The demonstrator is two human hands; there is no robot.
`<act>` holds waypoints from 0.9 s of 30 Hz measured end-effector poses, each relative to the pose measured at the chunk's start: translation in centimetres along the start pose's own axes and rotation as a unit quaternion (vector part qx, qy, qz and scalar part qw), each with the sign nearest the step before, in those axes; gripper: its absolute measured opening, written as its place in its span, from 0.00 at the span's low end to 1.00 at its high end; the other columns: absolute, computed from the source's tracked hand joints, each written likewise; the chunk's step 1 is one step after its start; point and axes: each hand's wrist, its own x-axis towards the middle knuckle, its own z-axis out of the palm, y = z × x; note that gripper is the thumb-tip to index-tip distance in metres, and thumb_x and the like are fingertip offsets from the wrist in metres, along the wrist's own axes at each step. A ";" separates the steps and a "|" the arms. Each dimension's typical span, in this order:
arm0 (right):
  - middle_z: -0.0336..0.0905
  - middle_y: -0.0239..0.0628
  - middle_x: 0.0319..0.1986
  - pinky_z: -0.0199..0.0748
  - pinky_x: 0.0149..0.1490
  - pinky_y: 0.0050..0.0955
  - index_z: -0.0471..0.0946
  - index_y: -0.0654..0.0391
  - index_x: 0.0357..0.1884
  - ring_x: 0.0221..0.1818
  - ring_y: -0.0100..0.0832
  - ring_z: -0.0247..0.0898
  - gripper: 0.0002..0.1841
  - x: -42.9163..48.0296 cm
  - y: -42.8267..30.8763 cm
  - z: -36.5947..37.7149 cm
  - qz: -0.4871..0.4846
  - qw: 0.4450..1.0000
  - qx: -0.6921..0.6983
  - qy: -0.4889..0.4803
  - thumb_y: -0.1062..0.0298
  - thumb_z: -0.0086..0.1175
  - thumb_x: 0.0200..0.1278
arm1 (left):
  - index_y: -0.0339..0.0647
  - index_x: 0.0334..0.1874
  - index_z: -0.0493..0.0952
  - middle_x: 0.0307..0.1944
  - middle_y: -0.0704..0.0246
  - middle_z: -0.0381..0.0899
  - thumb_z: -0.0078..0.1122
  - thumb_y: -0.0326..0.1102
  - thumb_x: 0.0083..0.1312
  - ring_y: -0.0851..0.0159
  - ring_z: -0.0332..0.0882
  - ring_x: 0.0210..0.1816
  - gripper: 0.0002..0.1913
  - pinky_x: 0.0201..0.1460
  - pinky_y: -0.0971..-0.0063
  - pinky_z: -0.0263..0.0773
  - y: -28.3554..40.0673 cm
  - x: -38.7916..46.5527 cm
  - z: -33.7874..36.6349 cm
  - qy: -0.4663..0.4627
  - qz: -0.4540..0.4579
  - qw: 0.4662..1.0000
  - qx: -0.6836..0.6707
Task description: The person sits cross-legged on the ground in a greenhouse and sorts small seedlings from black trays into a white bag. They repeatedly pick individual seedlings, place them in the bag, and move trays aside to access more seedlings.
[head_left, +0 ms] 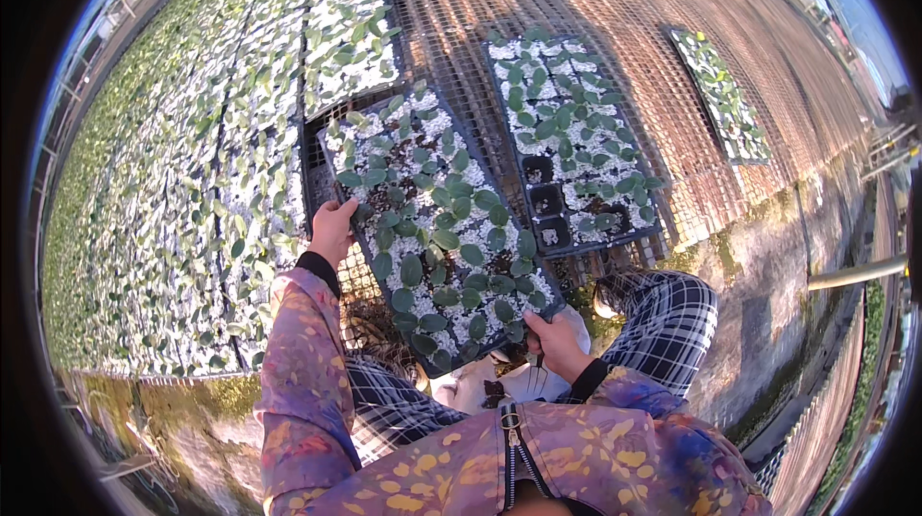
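A black plastic seedling tray lies tilted before me, its cells filled with white granules and broad-leaved green seedlings. My left hand grips its left edge, thumb on the rim. At its near right corner my right hand holds the rim, with a small metal fork pointing down from the same hand. To the right rests a second seedling tray, with several cells at its near end without seedlings; whether my tray touches the surface beneath it cannot be told.
Closely packed seedling trays cover the left side. A narrow-looking seedling tray lies farther right on the mesh bench top. A concrete wall edge runs along the near side, and a pale pole juts in at right.
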 end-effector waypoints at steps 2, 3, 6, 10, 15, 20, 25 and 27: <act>0.70 0.26 0.20 0.58 0.20 0.21 0.73 0.56 0.35 0.15 0.19 0.61 0.08 -0.2 -0.4 0.2 -0.061 0.996 -0.067 0.026 0.62 0.55 0.63 | 0.37 0.41 0.67 0.30 0.67 0.74 0.59 0.30 0.61 0.66 0.77 0.29 0.11 0.24 0.67 0.72 -0.2 0.6 -0.2 0.029 0.036 0.999 0.009; 0.72 0.27 0.22 0.60 0.21 0.20 0.74 0.57 0.36 0.16 0.19 0.64 0.08 -0.3 -0.7 0.4 -0.088 0.986 -0.132 0.047 0.63 0.55 0.63 | 0.38 0.40 0.66 0.29 0.68 0.72 0.59 0.29 0.60 0.67 0.75 0.27 0.11 0.24 0.69 0.70 -0.1 0.8 -0.3 0.034 0.064 0.997 0.025; 0.76 0.28 0.26 0.67 0.24 0.19 0.75 0.60 0.40 0.19 0.18 0.69 0.09 -1.3 -1.8 1.0 -0.149 0.978 -0.146 0.031 0.65 0.52 0.65 | 0.40 0.33 0.63 0.27 0.71 0.66 0.59 0.24 0.56 0.70 0.69 0.28 0.11 0.25 0.72 0.65 0.2 0.4 -0.2 0.066 0.107 0.991 0.033; 0.77 0.27 0.27 0.72 0.27 0.18 0.74 0.61 0.44 0.23 0.16 0.71 0.10 -3.0 -3.8 1.5 -0.238 0.963 -0.127 0.008 0.67 0.51 0.65 | 0.37 0.34 0.66 0.28 0.69 0.70 0.56 0.23 0.54 0.71 0.67 0.26 0.09 0.28 0.76 0.66 2.0 -2.2 1.2 0.133 0.180 0.974 0.040; 0.77 0.27 0.29 0.71 0.30 0.20 0.73 0.63 0.47 0.28 0.15 0.69 0.11 -5.5 -8.4 0.2 -0.380 0.914 -0.139 -0.034 0.71 0.50 0.65 | 0.36 0.33 0.68 0.26 0.69 0.73 0.56 0.24 0.55 0.70 0.70 0.24 0.07 0.27 0.77 0.67 5.1 -8.6 3.1 0.152 0.224 0.962 0.044; 0.77 0.27 0.37 0.68 0.43 0.21 0.73 0.65 0.48 0.37 0.16 0.66 0.12 -8.4 -14.3 -2.7 -0.398 0.911 -0.073 -0.079 0.70 0.51 0.65 | 0.37 0.34 0.68 0.28 0.68 0.75 0.54 0.22 0.57 0.69 0.74 0.24 0.05 0.28 0.78 0.72 6.7 -13.1 7.5 0.095 0.245 0.964 -0.049; 0.76 0.25 0.30 0.66 0.35 0.16 0.76 0.60 0.40 0.30 0.16 0.68 0.06 -8.6 -23.6 -9.8 -0.356 0.934 0.025 -0.002 0.70 0.54 0.63 | 0.39 0.34 0.69 0.30 0.67 0.76 0.54 0.21 0.60 0.68 0.75 0.28 0.05 0.33 0.76 0.73 9.3 -11.9 18.8 -0.067 0.254 0.960 -0.094; 0.75 0.23 0.27 0.64 0.32 0.15 0.76 0.58 0.36 0.27 0.15 0.67 0.03 -6.9 -27.6 -13.4 -0.452 0.890 0.062 0.006 0.71 0.54 0.63 | 0.40 0.34 0.67 0.30 0.67 0.76 0.54 0.21 0.60 0.67 0.76 0.29 0.07 0.33 0.74 0.74 9.9 -9.8 25.2 -0.108 0.212 0.964 -0.115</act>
